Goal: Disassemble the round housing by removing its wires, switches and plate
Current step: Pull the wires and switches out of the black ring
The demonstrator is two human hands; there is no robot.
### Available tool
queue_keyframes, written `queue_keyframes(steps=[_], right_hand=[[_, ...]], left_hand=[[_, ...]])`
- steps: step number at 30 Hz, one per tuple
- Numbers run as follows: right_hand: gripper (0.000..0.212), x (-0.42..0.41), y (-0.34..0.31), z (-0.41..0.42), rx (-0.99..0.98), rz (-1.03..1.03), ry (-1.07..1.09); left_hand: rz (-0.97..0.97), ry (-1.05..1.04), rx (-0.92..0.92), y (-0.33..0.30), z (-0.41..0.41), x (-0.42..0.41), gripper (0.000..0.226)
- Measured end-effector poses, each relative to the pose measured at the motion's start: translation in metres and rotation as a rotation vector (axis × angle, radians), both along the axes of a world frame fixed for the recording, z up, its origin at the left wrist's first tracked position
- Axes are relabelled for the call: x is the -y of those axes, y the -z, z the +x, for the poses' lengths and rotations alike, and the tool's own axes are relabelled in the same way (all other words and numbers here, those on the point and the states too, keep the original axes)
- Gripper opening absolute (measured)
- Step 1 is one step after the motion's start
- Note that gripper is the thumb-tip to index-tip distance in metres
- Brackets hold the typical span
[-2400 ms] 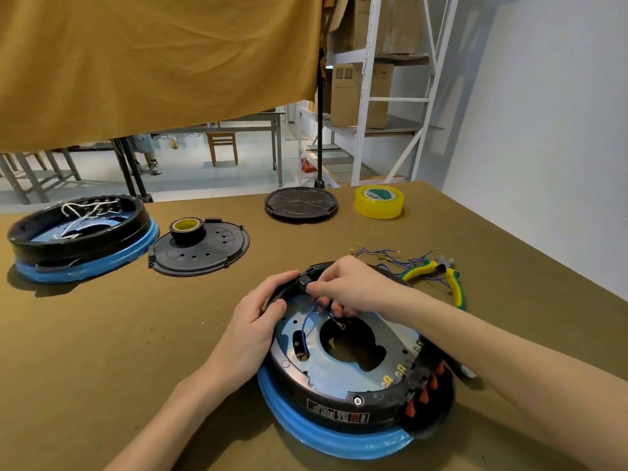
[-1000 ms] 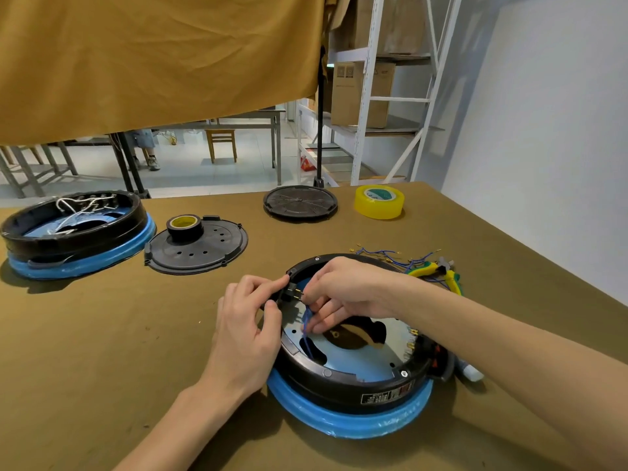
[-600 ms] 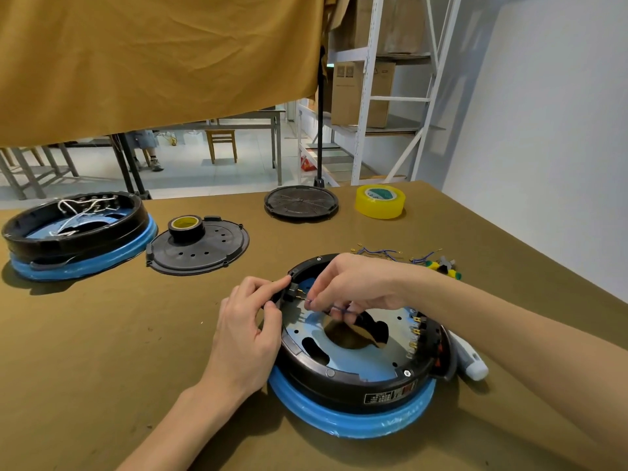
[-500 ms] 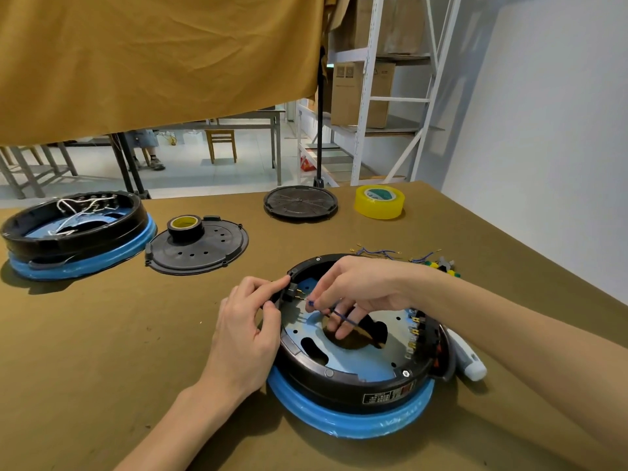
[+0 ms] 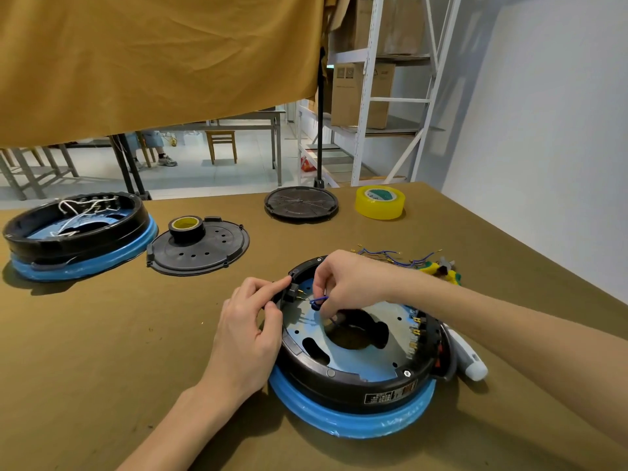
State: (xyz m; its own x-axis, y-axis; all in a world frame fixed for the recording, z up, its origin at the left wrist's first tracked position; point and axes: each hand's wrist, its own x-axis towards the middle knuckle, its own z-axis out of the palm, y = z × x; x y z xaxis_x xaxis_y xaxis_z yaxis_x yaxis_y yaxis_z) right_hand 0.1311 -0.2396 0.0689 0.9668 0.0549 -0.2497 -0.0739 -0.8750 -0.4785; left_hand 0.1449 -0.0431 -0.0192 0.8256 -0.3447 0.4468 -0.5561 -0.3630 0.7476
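Note:
The round black housing [image 5: 353, 385] with a blue base ring sits on the table in front of me. Inside it lies a silvery plate [image 5: 370, 360] with a large centre hole. My left hand [image 5: 253, 321] grips the housing's left rim, its index finger on a small black switch [image 5: 293, 294] set in the wall. My right hand [image 5: 346, 283] pinches a short blue wire [image 5: 319, 300] just right of that switch, above the plate. More switches with orange parts [image 5: 438, 351] line the right wall.
Loose blue wires [image 5: 390, 256] and yellow-green cutters [image 5: 441, 268] lie behind the housing. A white tool [image 5: 470, 360] rests at its right. A second housing [image 5: 74, 232], two black lids [image 5: 200, 249] [image 5: 300, 203], black tape [image 5: 186, 227] and a yellow tape roll [image 5: 380, 202] stand farther back.
The housing was turned and my left hand shifted onto the switch. My right hand pulled the blue wire off the switch's terminals and holds it slightly away now.

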Motion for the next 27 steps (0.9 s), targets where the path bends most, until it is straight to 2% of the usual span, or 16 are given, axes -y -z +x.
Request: queue_keyframes(steps=[3, 4, 5, 8, 9, 14, 18, 21, 27], right_hand=[[0.016, -0.015, 0.016, -0.021, 0.329, -0.415, -0.109], [0.017, -0.02, 0.023, -0.027, 0.392, -0.484, -0.138], [0.015, -0.021, 0.027, -0.031, 0.407, -0.446, -0.134], [0.013, -0.016, 0.023, -0.03, 0.346, -0.121, -0.021], [0.016, -0.014, 0.022, -0.028, 0.385, -0.088, -0.002], [0.013, -0.015, 0.027, -0.029, 0.483, -0.13, -0.064], [0.011, -0.008, 0.035, -0.031, 0.512, -0.049, -0.164], [0.013, -0.005, 0.038, -0.032, 0.535, 0.038, -0.145], [0.009, -0.006, 0.042, -0.029, 0.601, 0.058, -0.088]], left_hand=[[-0.008, 0.003, -0.003, 0.0, 0.0, 0.0, 0.05], [-0.009, 0.0, -0.005, 0.0, 0.0, 0.0, 0.05], [-0.01, -0.001, -0.009, 0.001, 0.0, 0.0, 0.05], [-0.013, 0.005, -0.01, 0.002, 0.0, 0.0, 0.05], [-0.017, 0.008, -0.01, 0.002, 0.0, 0.0, 0.05], [-0.028, 0.014, -0.011, 0.002, 0.0, 0.0, 0.05], [-0.016, 0.02, -0.013, 0.003, 0.004, -0.002, 0.05], [-0.025, 0.026, -0.007, 0.002, 0.003, -0.003, 0.053], [-0.063, 0.028, -0.008, 0.004, 0.004, 0.0, 0.047]])
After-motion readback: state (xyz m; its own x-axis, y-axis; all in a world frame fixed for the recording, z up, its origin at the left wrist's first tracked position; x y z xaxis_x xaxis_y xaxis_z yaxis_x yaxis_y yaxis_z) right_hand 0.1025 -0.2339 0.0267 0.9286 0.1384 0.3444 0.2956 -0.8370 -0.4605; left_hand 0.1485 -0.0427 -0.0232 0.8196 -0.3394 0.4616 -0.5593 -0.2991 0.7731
